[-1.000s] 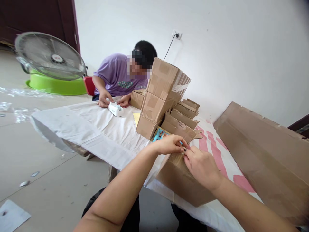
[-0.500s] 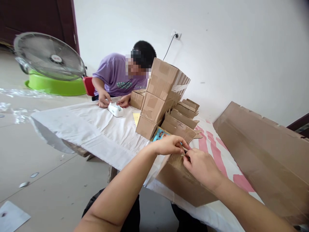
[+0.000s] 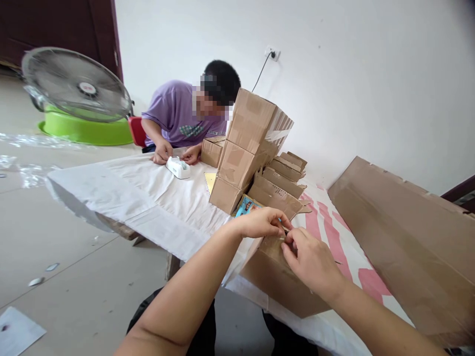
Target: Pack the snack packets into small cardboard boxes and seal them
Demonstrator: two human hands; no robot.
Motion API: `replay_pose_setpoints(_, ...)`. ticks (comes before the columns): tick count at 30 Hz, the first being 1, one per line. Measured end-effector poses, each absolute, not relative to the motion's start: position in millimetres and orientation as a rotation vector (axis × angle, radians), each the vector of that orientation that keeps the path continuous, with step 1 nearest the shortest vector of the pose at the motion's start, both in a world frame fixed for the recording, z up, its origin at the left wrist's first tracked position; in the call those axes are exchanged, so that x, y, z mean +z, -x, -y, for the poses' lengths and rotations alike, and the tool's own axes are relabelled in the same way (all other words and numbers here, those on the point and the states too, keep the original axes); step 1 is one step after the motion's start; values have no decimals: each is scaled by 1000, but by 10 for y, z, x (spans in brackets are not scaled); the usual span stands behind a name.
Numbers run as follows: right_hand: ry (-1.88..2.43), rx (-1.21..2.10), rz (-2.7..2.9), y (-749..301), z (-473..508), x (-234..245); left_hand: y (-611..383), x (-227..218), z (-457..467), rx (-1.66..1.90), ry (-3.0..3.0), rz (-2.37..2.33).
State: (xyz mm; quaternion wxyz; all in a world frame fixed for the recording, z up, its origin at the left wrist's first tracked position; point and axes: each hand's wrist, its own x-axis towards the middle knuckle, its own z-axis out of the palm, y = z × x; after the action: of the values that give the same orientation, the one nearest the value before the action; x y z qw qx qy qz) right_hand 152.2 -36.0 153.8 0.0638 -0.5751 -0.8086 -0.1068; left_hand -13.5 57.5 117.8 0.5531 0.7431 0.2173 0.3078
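Close in front of me a cardboard box (image 3: 276, 277) stands on the cloth-covered table. Over its top my left hand (image 3: 265, 222) is bent inward, fingertips pinched at the box's upper face. My right hand (image 3: 309, 254) meets it there, thumb and fingers closed beside the left fingertips. Something small and dark shows between the two hands, too hidden to name. Just behind my left hand lies a blue printed packet (image 3: 246, 205), partly covered by the hand. Beyond it are open cardboard boxes (image 3: 274, 190) with raised flaps.
A tall stack of boxes (image 3: 241, 158) rises behind the packet. Across the table (image 3: 148, 198) a person in a purple shirt (image 3: 174, 109) handles a white device (image 3: 178, 168). A large cardboard sheet (image 3: 404, 247) leans at right; a fan (image 3: 76, 84) stands at far left.
My right hand's fingers have shifted slightly, with the thumb a little lower and further from the left fingertips. My left hand stays almost where it was.
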Motion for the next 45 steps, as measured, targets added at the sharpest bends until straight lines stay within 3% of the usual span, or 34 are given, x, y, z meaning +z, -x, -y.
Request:
replay_pose_setpoints(8, 1885, -426, 2441, -1497, 276, 1568, 149, 1179, -563, 734, -1766, -520)
replay_pose_setpoints(16, 1647, -298, 2363, -1602, 397, 1528, 141, 1206, -546, 738, -1781, -525)
replay_pose_setpoints(29, 1801, -797, 2452, -1428, 328, 1435, 163, 1193, -531, 735, -1715, -542)
replay_pose_setpoints(38, 1673, -499, 2370, -1617, 394, 1481, 165, 1228, -506, 770, -1763, -527)
replay_pose_setpoints(45, 1786, -751, 2445, -1439, 372, 1408, 152, 1239, -489, 743, -1718, -532)
